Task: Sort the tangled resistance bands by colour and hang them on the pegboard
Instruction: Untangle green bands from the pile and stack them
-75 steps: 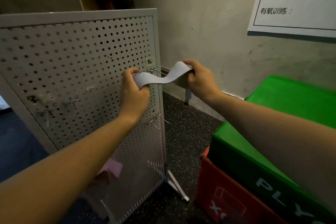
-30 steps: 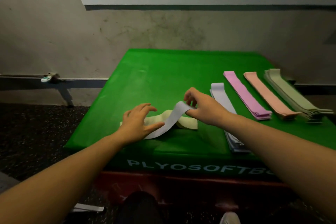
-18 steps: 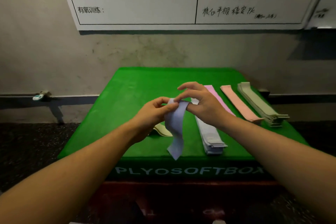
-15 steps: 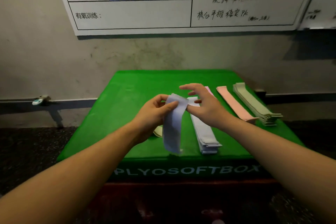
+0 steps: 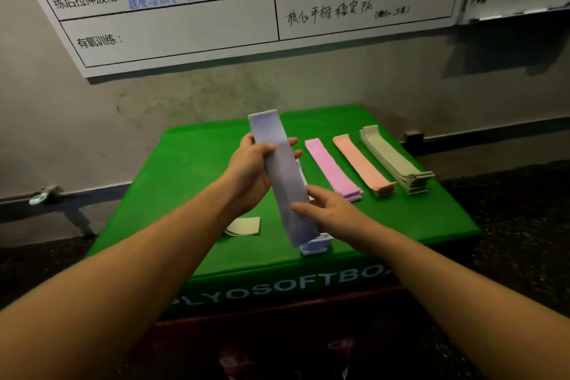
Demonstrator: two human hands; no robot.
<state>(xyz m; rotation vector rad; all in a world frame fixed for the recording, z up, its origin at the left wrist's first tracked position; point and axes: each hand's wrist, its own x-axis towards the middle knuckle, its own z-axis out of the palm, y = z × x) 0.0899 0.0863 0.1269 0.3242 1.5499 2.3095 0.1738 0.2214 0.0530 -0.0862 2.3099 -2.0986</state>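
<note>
Head view. Both bare forearms reach forward over the green soft box [image 5: 197,182], which bears white lettering on its front face.

Left hand [image 5: 249,173] grips the lavender band [image 5: 283,176] near its upper end, thumb in front, fingertips showing past the far edge. Right hand [image 5: 327,210] pinches the same band lower down, thumb on its near face; the other fingers seem to lie behind it, though the band hides them. The band is held flat and straight, tilted, its upper end raised above the box and its lower end just over the lavender stack [image 5: 316,247].

That stack lies at the box's near edge, mostly hidden by the held band and the right hand. To its right, side by side and apart: pink stack [image 5: 333,173], peach stack [image 5: 364,166], grey-green stack [image 5: 394,160]. A pale yellow band [image 5: 243,227] lies left of the lavender stack, partly under the left forearm.

Whiteboard [image 5: 191,28] with handwritten text on the wall behind. Dark speckled floor [image 5: 524,225] around the box.
</note>
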